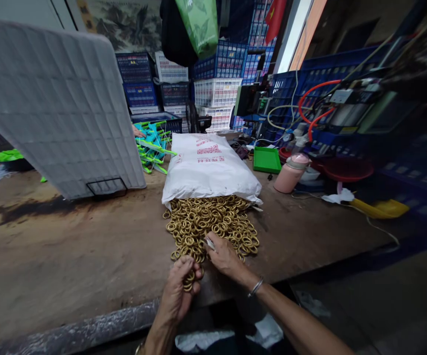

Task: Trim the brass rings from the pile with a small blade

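A heap of brass-coloured rings [213, 222] spills from the open mouth of a white sack [209, 165] lying on the worn wooden table [69, 256]. My left hand [179, 291] is at the near edge of the heap, fingers curled round a small stack of rings [189, 281]. My right hand [224, 256] rests on the heap just to the right, fingers bent, with a small white thing at the fingertips that I cannot make out. A bangle sits on my right wrist.
A grey quilted panel [58, 108] leans at the left. Behind the sack lie teal and green parts [152, 145], where another person's hand [138, 132] shows. A green tray [267, 159], pink bottle [290, 173], red basin [346, 168] and stacked crates [216, 91] stand to the right and behind.
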Motion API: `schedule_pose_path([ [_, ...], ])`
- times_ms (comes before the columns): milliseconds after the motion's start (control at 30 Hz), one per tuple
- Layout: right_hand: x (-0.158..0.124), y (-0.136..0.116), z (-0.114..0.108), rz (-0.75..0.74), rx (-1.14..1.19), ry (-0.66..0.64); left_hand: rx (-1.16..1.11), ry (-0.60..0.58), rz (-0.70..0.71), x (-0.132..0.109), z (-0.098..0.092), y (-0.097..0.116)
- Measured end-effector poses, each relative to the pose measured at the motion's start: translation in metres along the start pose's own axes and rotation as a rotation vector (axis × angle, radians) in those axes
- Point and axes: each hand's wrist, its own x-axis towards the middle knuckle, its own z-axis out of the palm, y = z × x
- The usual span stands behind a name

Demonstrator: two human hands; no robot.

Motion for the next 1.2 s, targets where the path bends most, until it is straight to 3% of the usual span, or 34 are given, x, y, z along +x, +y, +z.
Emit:
schedule_pose_path([
  [167, -0.012, -0.004, -0.010, -0.030, 0.340, -0.113, 0.219, 0.115, 0.089, 0.006, 0.005, -0.004],
  [400, -0.021, -0.015, -0.013, 0.104, 0.608, -0.226, 0.440, 0.131, 0.115, 0.008, 0.008, -0.004],
  [567, -0.022, -0.016, -0.010, 0.180, 0.562, -0.177, 0.528, 0.090, 0.162, 0.007, 0.011, -0.005],
  [800, -0.021, -0.010, -0.004, 0.143, 0.478, -0.109, 0.558, 0.006, -0.006, 0.003, 0.009, -0.009],
  [1067, -0.021, -0.017, -0.014, 0.144, 0.644, -0.175, 0.364, -0.067, 0.041, -0.001, 0.010, -0.009],
  [1200, -0.023, -0.013, -0.011, 0.106, 0.444, -0.104, 0.307, -0.053, 0.050, -0.002, 0.010, -0.008],
])
